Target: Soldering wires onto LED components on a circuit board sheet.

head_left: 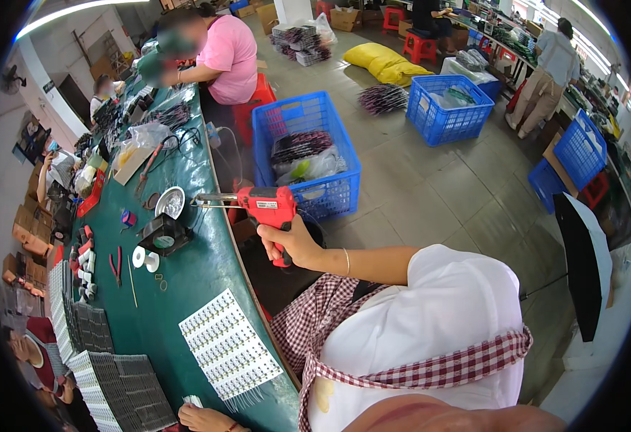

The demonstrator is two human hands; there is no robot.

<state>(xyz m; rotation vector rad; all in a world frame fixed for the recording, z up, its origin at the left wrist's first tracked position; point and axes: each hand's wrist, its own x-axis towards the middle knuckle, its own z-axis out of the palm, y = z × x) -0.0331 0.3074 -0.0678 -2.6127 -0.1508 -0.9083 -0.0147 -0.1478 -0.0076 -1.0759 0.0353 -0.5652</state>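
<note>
Your right grip (294, 243): closed on red gun (268, 205), mid-frame. Your left grip (206, 417), bottom edge: hold unclear. Risk: a careless leftward swing could knock the dish (170, 202).

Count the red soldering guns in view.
1: the red soldering gun, held in the right hand near the green table. Others may be hidden.

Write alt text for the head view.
A person's right hand grips a red pistol-shaped tool pointing over a green workbench bearing a white patterned panel. The left hand is at a small white item; blue crates stand on the floor.
</note>
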